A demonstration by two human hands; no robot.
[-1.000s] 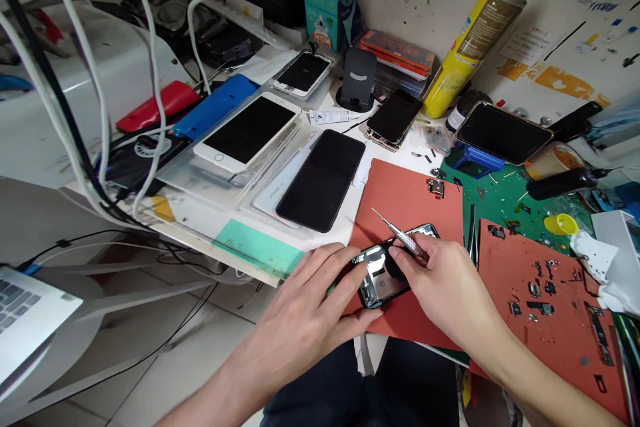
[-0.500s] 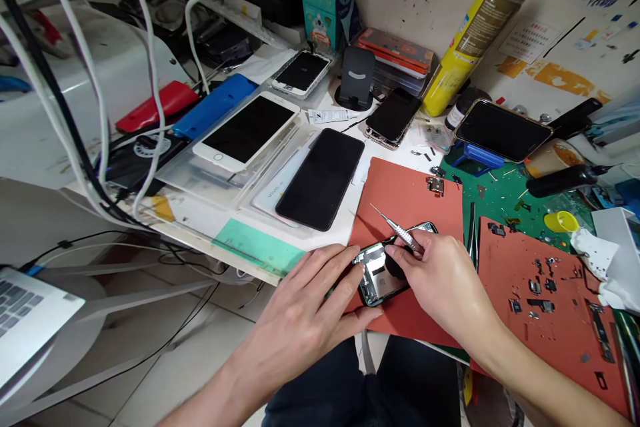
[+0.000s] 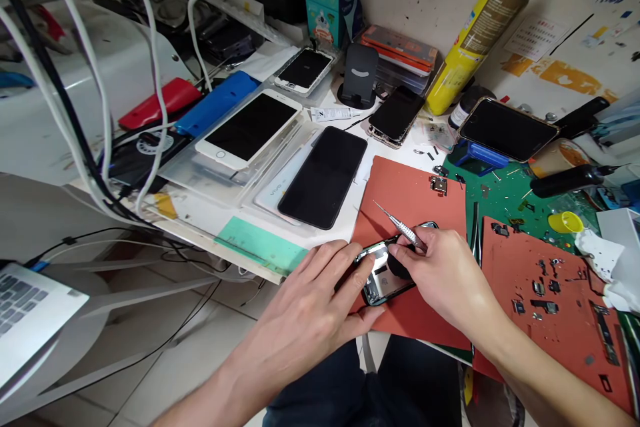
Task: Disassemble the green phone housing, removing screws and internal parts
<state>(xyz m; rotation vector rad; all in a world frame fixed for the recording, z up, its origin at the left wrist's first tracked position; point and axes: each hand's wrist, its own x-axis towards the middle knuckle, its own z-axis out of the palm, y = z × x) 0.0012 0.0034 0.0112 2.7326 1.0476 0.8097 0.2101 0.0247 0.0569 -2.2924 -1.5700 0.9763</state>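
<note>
An opened phone lies tilted on a red-brown mat, its silvery inside facing up. My left hand grips its left end, fingertips over the top edge and inside, thumb at the lower edge. In my right hand a thin metal tool is held between the fingers, its pointed tip up and to the left, off the phone. The right thumb and fingers reach to the phone's right part, where a dark round area shows beside them; what they press there is partly hidden.
A black phone and a white phone lie left of the mat. A second mat at right carries several small parts. A yellow spray can leans at the back. Cables hang at left.
The view has shifted slightly. My left fingers have moved a little over the phone's inside. Both hands keep their places, and the tool stays in my right hand.
</note>
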